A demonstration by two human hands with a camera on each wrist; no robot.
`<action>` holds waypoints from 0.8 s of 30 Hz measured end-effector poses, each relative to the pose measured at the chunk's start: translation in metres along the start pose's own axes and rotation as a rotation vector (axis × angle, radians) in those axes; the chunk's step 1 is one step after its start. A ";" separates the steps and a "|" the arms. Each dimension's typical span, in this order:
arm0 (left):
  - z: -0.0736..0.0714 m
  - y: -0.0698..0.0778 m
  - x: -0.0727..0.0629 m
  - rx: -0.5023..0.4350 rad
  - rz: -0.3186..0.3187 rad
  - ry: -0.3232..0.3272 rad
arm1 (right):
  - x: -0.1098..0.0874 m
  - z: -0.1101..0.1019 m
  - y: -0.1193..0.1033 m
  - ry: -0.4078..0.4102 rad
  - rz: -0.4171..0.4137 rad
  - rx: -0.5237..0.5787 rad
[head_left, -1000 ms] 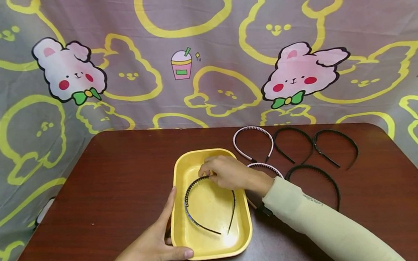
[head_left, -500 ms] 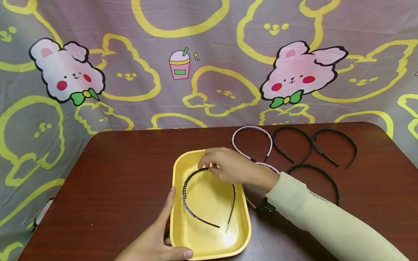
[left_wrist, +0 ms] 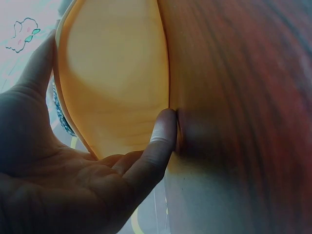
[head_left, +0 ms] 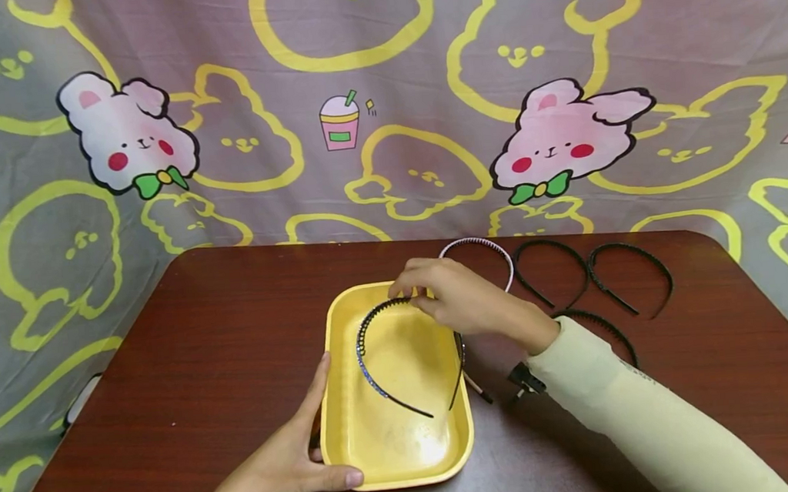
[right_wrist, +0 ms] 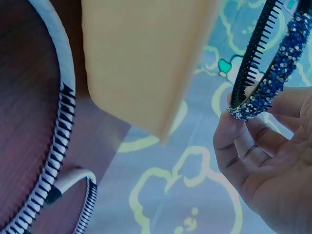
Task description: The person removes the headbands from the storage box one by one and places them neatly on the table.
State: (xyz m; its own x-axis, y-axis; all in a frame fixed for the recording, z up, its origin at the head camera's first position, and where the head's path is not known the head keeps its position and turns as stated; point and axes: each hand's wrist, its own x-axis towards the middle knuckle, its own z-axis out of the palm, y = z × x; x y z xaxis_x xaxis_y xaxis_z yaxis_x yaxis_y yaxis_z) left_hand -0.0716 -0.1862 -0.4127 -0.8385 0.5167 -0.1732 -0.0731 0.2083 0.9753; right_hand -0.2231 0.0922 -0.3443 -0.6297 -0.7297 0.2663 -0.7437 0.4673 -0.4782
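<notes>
My right hand [head_left: 453, 291] pinches a black toothed headband [head_left: 373, 379] at the top of its arch, with the thumb and fingers. Blue and silver stones cover the band [right_wrist: 278, 73], as the right wrist view shows close up. Its open ends point toward me, over the yellow plastic tray [head_left: 397, 462], one leg overlapping the right rim in the head view. My left hand [head_left: 279, 467] holds the tray's left near corner, thumb at the near rim and fingers along the outer side. In the left wrist view, the fingers [left_wrist: 163, 139] press against the tray's wall [left_wrist: 117, 73].
Right of the tray on the brown table [head_left: 234, 328] lie a pale toothed headband [head_left: 510, 264] and several black ones, among them one at the back [head_left: 550, 242] and one far right [head_left: 671, 278]. Behind my right wrist, another pale headband [head_left: 479, 390] is mostly hidden. A patterned cloth [head_left: 416, 175] hangs behind.
My right hand has moved up and to the right, carrying the jewelled headband from inside the tray toward its right rim. The left hand and tray stay put.
</notes>
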 end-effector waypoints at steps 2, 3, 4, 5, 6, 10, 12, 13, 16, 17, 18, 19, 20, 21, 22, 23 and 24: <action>0.000 0.000 0.000 0.007 -0.010 0.005 | -0.003 -0.004 0.000 0.004 0.001 0.011; 0.000 0.000 -0.001 0.017 -0.015 0.010 | -0.004 -0.006 0.001 0.005 0.004 0.018; -0.001 0.001 -0.001 0.021 -0.020 0.014 | -0.006 -0.008 0.001 0.008 0.006 0.017; -0.001 0.001 -0.001 0.027 -0.025 0.018 | -0.007 -0.010 0.001 0.010 0.005 0.015; -0.001 0.001 -0.001 0.031 -0.028 0.021 | -0.009 -0.011 0.002 0.013 0.003 0.012; -0.001 0.001 0.000 0.044 -0.033 0.028 | -0.016 -0.017 0.005 0.029 0.004 0.006; -0.001 0.001 0.000 0.036 -0.031 0.026 | -0.020 -0.020 0.007 0.040 0.016 0.005; -0.002 0.001 0.000 0.033 -0.030 0.025 | -0.022 -0.022 0.008 0.043 0.025 0.006; -0.002 0.001 0.000 0.033 -0.032 0.026 | -0.029 -0.027 0.011 0.058 0.069 0.015; -0.002 0.001 0.000 0.034 -0.035 0.026 | -0.032 -0.029 0.012 0.062 0.084 0.019; -0.002 0.001 0.000 0.037 -0.036 0.026 | -0.035 -0.030 0.014 0.066 0.099 0.023; -0.002 0.001 0.000 0.038 -0.038 0.026 | -0.038 -0.032 0.015 0.070 0.115 0.027; -0.002 0.001 0.000 0.040 -0.040 0.026 | -0.041 -0.034 0.016 0.074 0.130 0.027; -0.002 0.001 0.000 0.041 -0.040 0.025 | -0.044 -0.035 0.018 0.078 0.141 0.027; -0.002 0.001 0.000 0.042 -0.038 0.024 | -0.047 -0.037 0.020 0.081 0.153 0.027; -0.002 0.001 0.000 0.045 -0.036 0.024 | -0.051 -0.038 0.022 0.085 0.163 0.024; -0.002 0.001 0.000 0.045 -0.033 0.022 | -0.054 -0.040 0.024 0.089 0.169 0.020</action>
State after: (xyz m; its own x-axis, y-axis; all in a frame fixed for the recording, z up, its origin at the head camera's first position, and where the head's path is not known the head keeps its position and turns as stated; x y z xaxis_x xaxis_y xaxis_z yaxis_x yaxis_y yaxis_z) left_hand -0.0724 -0.1881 -0.4117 -0.8478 0.4905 -0.2017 -0.0771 0.2622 0.9619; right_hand -0.2155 0.1626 -0.3366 -0.7636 -0.5939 0.2532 -0.6213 0.5692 -0.5385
